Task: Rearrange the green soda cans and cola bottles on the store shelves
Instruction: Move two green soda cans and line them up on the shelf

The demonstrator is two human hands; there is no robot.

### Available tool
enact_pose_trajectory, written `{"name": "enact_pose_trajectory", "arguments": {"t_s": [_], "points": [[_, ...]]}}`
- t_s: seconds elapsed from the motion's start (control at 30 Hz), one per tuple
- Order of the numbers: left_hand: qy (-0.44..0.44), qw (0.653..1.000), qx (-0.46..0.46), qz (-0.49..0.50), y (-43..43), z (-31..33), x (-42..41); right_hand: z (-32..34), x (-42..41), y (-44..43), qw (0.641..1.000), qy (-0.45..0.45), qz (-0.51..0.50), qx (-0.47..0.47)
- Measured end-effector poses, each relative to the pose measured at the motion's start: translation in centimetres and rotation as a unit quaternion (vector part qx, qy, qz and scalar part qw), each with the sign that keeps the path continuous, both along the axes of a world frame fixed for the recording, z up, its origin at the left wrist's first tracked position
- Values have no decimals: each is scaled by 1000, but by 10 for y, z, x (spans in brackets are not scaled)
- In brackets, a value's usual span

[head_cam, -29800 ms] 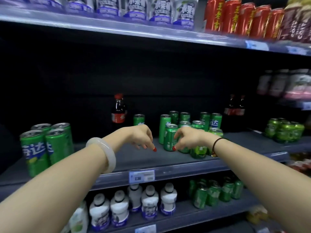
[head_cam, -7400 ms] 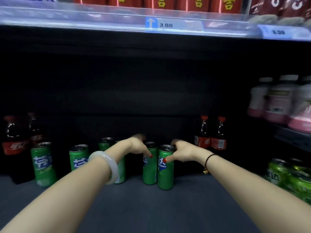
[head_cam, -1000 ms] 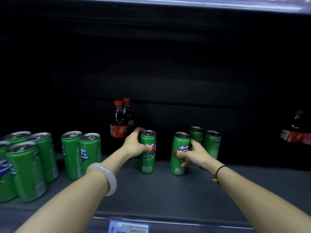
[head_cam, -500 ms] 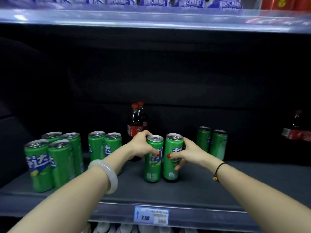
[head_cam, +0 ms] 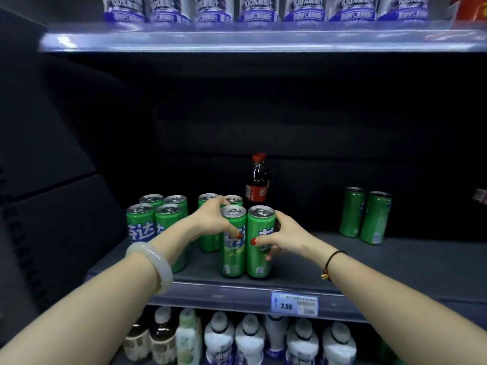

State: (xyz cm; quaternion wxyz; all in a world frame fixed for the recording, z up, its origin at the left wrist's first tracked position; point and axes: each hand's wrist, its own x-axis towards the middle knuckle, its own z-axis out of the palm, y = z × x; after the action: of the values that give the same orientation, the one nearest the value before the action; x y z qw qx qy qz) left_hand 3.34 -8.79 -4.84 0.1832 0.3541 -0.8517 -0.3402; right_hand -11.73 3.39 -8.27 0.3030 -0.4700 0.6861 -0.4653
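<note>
Green, both of them: your left hand (head_cam: 210, 219) wraps one soda can (head_cam: 233, 248) and your right hand (head_cam: 283, 237) wraps its neighbour (head_cam: 259, 246); the pair stands upright and touching near the front edge of the grey shelf (head_cam: 395, 264); more green cans (head_cam: 155, 227) cluster just left; a cola bottle (head_cam: 257, 180) stands behind; two cans (head_cam: 365, 216) sit well apart on the right.

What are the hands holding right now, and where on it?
Each grips one green can by its upper side: left hand the left can, right hand the right can.
</note>
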Motion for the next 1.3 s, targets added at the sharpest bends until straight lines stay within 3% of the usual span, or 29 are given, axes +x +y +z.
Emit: {"name": "enact_pose_trajectory", "arguments": {"t_s": [0.53,0.83,1.3], "points": [[-3,999,12,31,-30,-5,41,-12,48,-36,1000,2,-16,-9],[-19,999,-8,25,-37,-5,35,-10,45,-47,999,33,-7,30],[-40,987,-147,-45,-26,37,21,5,22,-2,981,141,-52,123]]}}
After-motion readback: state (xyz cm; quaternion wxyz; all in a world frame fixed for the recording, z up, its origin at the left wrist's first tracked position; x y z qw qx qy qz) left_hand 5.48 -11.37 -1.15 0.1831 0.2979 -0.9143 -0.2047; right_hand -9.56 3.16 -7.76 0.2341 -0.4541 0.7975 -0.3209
